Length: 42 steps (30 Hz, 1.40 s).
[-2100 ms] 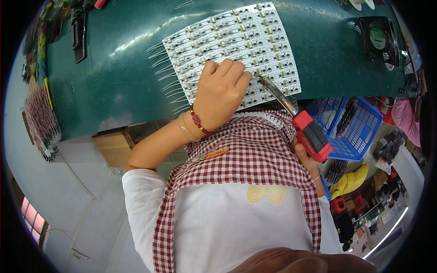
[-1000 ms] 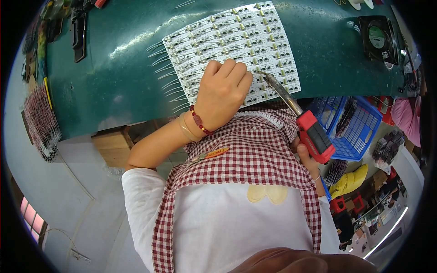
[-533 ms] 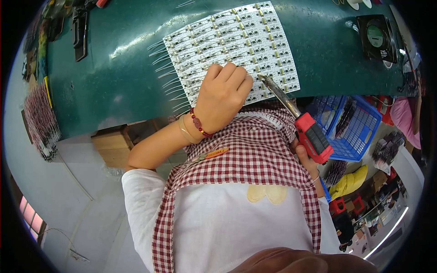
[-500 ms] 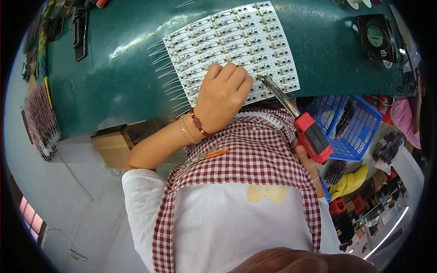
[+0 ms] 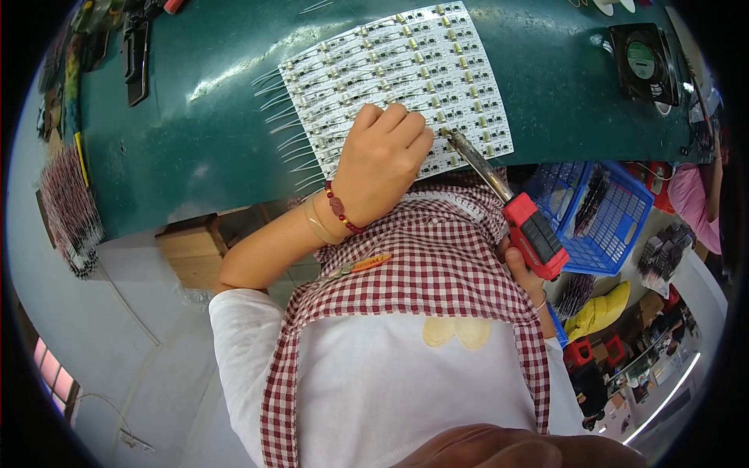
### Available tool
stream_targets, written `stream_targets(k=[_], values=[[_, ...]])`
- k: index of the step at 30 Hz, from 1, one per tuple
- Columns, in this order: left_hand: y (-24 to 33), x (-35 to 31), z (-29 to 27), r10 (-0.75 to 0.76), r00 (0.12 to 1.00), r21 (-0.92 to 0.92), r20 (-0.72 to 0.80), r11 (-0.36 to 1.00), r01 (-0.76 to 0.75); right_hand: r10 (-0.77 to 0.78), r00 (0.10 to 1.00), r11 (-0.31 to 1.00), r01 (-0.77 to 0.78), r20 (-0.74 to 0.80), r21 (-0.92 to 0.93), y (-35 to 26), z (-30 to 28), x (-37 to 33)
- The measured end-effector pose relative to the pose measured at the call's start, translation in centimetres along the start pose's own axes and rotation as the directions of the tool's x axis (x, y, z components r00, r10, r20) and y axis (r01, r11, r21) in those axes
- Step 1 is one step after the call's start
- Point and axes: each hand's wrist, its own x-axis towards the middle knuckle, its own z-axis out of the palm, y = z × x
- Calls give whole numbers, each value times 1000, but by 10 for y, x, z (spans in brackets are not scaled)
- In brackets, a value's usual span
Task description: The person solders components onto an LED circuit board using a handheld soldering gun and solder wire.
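A white circuit board panel (image 5: 468,86) lies slightly turned on the green table, with rows of small dark and yellowish parts. Thin wires (image 5: 290,145) stick out past its left edge. Over its near part my left hand (image 5: 386,160) is closed, fingers curled down; what the fingertips hold is hidden beneath them. My right hand (image 5: 518,267) grips a soldering iron (image 5: 534,238) with a red and black handle, partly hiding my fingers. The iron's metal shaft slants up and left. Its tip is at the panel, just right of my left fingers.
On the green table (image 5: 187,148), a black fan-like unit (image 5: 644,62) stands at the far right and a dark tool (image 5: 136,62) lies far left. A bundle of wires (image 5: 72,195) hangs at the left edge. Blue baskets (image 5: 616,218) stand below the right edge. A person's pink sleeve (image 5: 690,195) shows at right.
My left knuckles have shifted very slightly upward over the panel. The soldering iron has barely moved, its tip staying beside my left fingers.
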Motion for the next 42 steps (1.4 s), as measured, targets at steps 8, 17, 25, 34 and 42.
stream_targets(k=[8, 17, 25, 34, 42], values=[[1, 2, 1, 3, 1000, 15, 20, 1000, -3, 61, 998, 998, -61, 24, -30, -1, 0, -2], [1, 3, 1, 14, 1000, 53, 21, 998, -16, 57, 998, 996, -57, 3, 71, -1, -1, -1], [3, 7, -4, 33, 997, 103, 67, 994, -40, 88, 995, 996, -89, 35, 27, -1, 0, -1], [6, 8, -5, 64, 991, 144, 119, 986, -81, 26, 1000, 999, -27, -17, -34, -4, 6, 3], [5, 7, -6, 55, 990, 154, 127, 985, -74, 48, 999, 995, -48, -4, 92, -1, 1, 1]])
